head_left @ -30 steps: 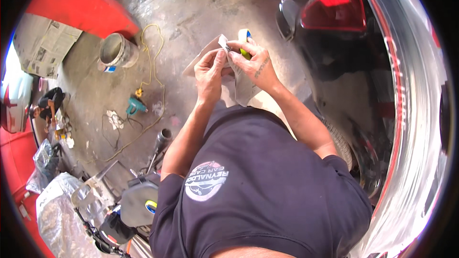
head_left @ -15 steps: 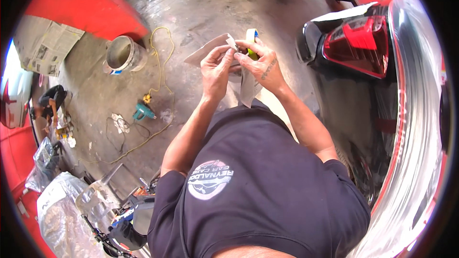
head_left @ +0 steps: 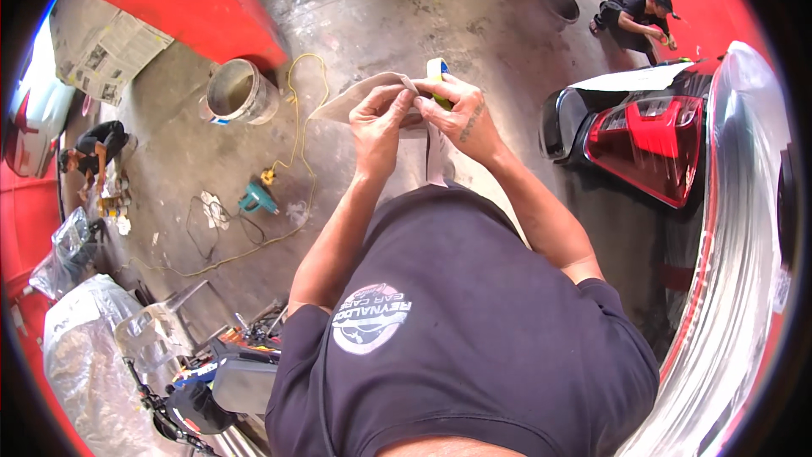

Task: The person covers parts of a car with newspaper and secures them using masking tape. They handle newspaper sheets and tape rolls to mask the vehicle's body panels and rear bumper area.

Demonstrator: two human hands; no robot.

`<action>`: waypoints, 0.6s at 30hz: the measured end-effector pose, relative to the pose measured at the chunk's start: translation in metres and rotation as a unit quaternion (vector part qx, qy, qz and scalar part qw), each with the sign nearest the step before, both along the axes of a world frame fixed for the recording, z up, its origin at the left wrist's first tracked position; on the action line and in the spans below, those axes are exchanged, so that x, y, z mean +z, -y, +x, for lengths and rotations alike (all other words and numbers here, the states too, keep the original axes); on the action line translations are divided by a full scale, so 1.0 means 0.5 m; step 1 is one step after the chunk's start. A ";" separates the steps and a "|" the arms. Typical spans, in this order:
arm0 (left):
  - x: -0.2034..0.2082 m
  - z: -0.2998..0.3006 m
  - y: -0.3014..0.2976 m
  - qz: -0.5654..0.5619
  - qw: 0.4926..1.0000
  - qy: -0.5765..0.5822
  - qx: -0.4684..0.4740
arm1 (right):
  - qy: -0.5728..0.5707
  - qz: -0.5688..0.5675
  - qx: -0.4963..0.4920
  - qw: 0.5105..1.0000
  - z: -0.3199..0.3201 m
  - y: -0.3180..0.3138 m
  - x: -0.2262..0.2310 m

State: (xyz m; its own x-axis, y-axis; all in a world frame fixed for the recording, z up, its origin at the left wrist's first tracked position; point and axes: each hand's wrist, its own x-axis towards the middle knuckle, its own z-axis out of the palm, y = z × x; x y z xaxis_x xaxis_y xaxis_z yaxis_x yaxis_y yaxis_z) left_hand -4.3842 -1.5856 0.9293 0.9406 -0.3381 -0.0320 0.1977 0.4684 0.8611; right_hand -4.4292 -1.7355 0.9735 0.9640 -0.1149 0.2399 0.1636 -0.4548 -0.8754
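Observation:
In front of my chest, both hands meet at the edge of a greyish sheet of paper (head_left: 345, 103). My left hand (head_left: 377, 125) pinches the sheet between thumb and fingers, and its broad part sticks out to the left. Fingertip to fingertip with it, my right hand (head_left: 467, 120) is closed on the paper's edge too. A yellow-green tape roll (head_left: 437, 69) with a blue inner side hangs at the right hand's fingers. Below the hands a narrow strip of the paper (head_left: 436, 159) dangles toward my shirt. The fingertips partly hide the pinched edge.
At right stands a car part with a red tail light (head_left: 651, 145), beside plastic sheeting (head_left: 744, 228). A bucket (head_left: 269, 101), yellow cord (head_left: 298, 140) and teal heat gun (head_left: 257, 198) are on the floor at left. Co-workers crouch at upper right (head_left: 630, 21) and far left (head_left: 103, 142).
The view has shifted, so the surroundings sit lower and more of the upper-right co-worker shows. Both hands stay together on the paper, whose left part looks more curved.

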 end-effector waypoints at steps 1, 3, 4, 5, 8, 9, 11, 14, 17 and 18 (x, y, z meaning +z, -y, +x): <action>-0.002 -0.001 0.002 0.001 1.000 0.003 0.005 | -0.004 0.001 0.002 1.000 0.000 0.001 -0.003; -0.003 -0.005 0.004 0.006 1.000 0.009 0.013 | -0.009 0.012 0.008 1.000 -0.001 0.003 -0.013; -0.007 -0.005 0.002 0.000 1.000 0.008 0.004 | -0.011 0.021 0.012 1.000 -0.001 0.004 -0.022; -0.013 -0.004 -0.001 -0.005 1.000 0.007 -0.006 | -0.012 0.030 0.016 0.999 -0.004 0.005 -0.030; -0.018 -0.007 -0.011 -0.023 0.999 -0.022 -0.039 | -0.061 0.117 0.025 0.991 -0.017 0.002 -0.044; -0.019 -0.007 -0.014 -0.028 0.998 -0.035 -0.050 | -0.069 0.128 0.023 0.989 -0.019 0.001 -0.041; -0.022 -0.007 -0.016 -0.049 0.996 -0.038 -0.066 | -0.084 0.149 0.021 0.985 -0.026 -0.004 -0.035; -0.029 -0.016 -0.014 -0.048 0.994 -0.041 -0.084 | -0.077 0.175 -0.034 0.981 -0.029 -0.019 -0.039; -0.035 -0.025 -0.028 -0.076 0.994 -0.059 -0.055 | -0.079 0.173 -0.099 0.977 -0.019 -0.004 -0.061; -0.043 -0.028 -0.040 -0.092 0.993 -0.070 -0.039 | -0.046 0.117 -0.127 0.984 -0.011 0.019 -0.067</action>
State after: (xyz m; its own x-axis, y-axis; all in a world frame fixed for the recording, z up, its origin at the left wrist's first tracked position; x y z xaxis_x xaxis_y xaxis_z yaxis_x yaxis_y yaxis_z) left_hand -4.3984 -1.5656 0.9076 0.9022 -0.4216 -0.0906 0.3505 0.5944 0.7238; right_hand -4.4349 -1.7451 0.9402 0.9131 -0.3973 0.0916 -0.0137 -0.2544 -0.9670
